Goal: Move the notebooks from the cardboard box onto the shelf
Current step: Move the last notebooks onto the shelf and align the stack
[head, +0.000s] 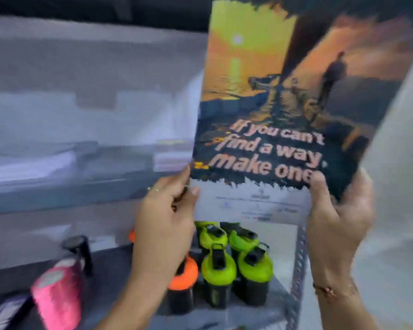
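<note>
Head view: both hands hold one notebook [277, 110] upright, centre to upper right of frame, sunset cover with slogan facing the camera. Left hand [167, 220] pinches the lower left edge, thumb on front, fingers behind. Right hand [339, 210] grips the lower right corner, thumb pressed over the cover. Blurry shelf [298, 263] behind; its lower level, bottom centre, carries green-lidded bottles [236, 258], an orange-lidded one [184, 275] and a pink bottle [57, 294] at lower left. Cardboard box not visible. Step looks like carrying to the shelf, notebook not yet placed. Next probably needs a free shelf spot above the bottles; a pale stack at mid left, too blurred to identify.
</note>
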